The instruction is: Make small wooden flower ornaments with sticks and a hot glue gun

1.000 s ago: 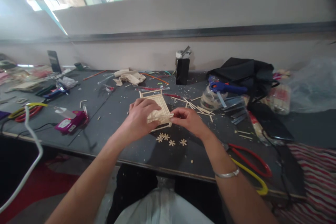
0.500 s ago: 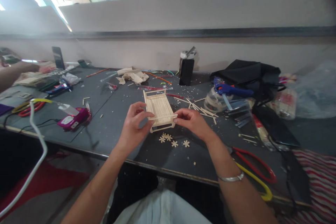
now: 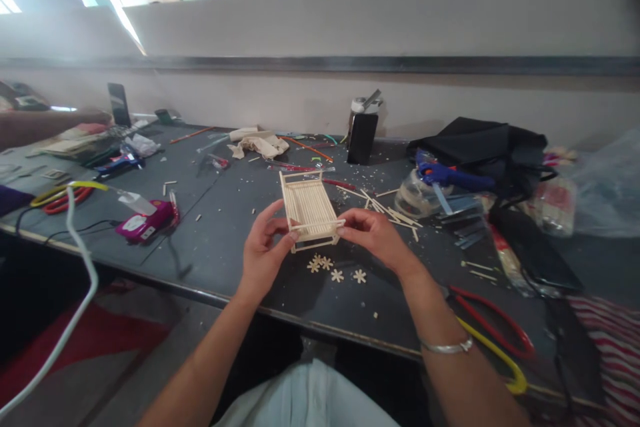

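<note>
A small bed-like frame of pale wooden sticks stands on the dark table, its slats side by side and a raised rail at each end. My left hand pinches the near left corner between thumb and fingers. At the near right corner, my right hand grips the end of the front rail with thumb and forefinger. Several small star-shaped wooden pieces lie on the table just in front of the frame. To its right is a loose pile of thin sticks.
A blue glue gun rests by a clear round container at the right. Red and yellow-handled pliers lie near the front edge. A pink power socket is at left. Another person's arm reaches in at far left.
The fingers of my left hand have shifted down around the near left corner. The whole view has moved slightly, and the other person's arm at far left lies lower.
</note>
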`<state>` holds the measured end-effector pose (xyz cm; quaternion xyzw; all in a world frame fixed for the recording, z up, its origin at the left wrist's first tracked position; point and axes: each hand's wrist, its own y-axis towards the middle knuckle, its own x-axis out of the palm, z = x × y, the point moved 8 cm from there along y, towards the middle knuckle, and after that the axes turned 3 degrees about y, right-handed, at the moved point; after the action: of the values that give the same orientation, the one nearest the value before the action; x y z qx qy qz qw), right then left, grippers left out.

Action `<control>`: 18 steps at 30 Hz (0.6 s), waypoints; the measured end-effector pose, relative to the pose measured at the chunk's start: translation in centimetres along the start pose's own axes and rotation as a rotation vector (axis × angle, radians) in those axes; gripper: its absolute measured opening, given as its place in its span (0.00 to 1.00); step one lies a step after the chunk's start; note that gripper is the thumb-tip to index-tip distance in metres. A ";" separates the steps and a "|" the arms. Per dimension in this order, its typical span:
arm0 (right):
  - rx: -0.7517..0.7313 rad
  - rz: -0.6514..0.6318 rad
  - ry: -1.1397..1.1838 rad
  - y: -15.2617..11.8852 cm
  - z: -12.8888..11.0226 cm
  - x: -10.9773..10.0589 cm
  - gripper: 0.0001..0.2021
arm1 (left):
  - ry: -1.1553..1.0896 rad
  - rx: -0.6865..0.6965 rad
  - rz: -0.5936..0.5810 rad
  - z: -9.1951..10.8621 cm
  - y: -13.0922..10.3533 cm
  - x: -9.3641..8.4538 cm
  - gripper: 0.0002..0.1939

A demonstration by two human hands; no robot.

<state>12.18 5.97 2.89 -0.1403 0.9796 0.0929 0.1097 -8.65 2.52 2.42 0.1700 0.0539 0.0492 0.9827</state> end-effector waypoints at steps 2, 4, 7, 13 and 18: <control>0.000 -0.001 -0.001 0.0 0.0 0.0 0.07 | -0.052 -0.031 0.035 -0.4 0.0 0.0 0.29; 0.002 -0.001 -0.003 0.0 0.0 0.0 0.07 | -0.085 -0.043 0.062 -0.7 -0.1 0.0 0.27; 0.009 0.000 -0.007 0.0 0.0 0.1 0.07 | -0.120 -0.053 0.088 -1.1 -0.2 0.1 0.23; 0.011 -0.003 -0.007 -0.1 0.1 0.1 0.07 | -0.104 -0.046 0.110 -1.1 -0.4 0.0 0.19; 0.016 -0.005 0.000 0.0 0.3 0.2 0.07 | -0.121 -0.057 0.119 -1.4 -0.4 -0.4 0.11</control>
<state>12.08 5.98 2.58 -0.1419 0.9800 0.0849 0.1111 -9.17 2.55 0.97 0.1476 -0.0174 0.0988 0.9839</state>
